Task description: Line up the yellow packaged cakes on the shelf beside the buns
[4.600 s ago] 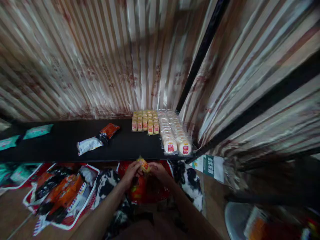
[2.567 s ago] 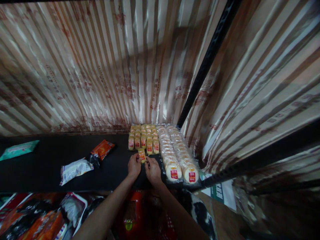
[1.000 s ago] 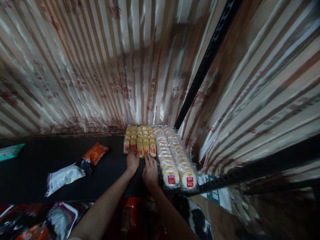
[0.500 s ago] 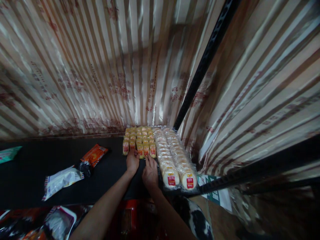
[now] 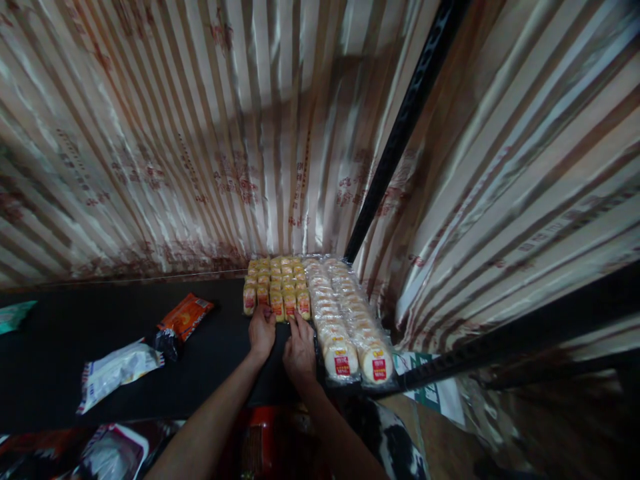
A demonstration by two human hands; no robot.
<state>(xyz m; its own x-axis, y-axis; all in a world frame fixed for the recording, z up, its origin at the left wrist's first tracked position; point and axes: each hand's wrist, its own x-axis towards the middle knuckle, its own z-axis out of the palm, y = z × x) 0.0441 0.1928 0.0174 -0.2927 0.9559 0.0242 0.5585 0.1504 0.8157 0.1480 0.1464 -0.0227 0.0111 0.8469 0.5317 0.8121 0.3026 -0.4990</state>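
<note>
Several small yellow wrapped cakes (image 5: 277,305) with red labels stand in tight rows on a black shelf (image 5: 210,373). My left hand (image 5: 262,332) is at the front row's left part, its bent fingers closed on the wrapper of one cake (image 5: 263,295). Beside it, my right hand (image 5: 301,350) rests its outstretched fingertips against the lower front of another cake (image 5: 290,304). Nothing shows in the right hand. Just to the right of the cakes lie two long rows of round white pastries (image 5: 341,360) in clear wrap with red labels.
An orange packet (image 5: 185,317) and a white packet (image 5: 120,370) lie left on the shelf, with a green packet (image 5: 17,316) farther left. Striped sheeting (image 5: 280,133) hangs behind. A black metal post (image 5: 400,140) rises at the right. Packets in a container (image 5: 113,453) sit below.
The view has shifted slightly, so the packets on the left sit lower and farther left. Both hands stay at the front row of yellow cakes, with hardly any movement.
</note>
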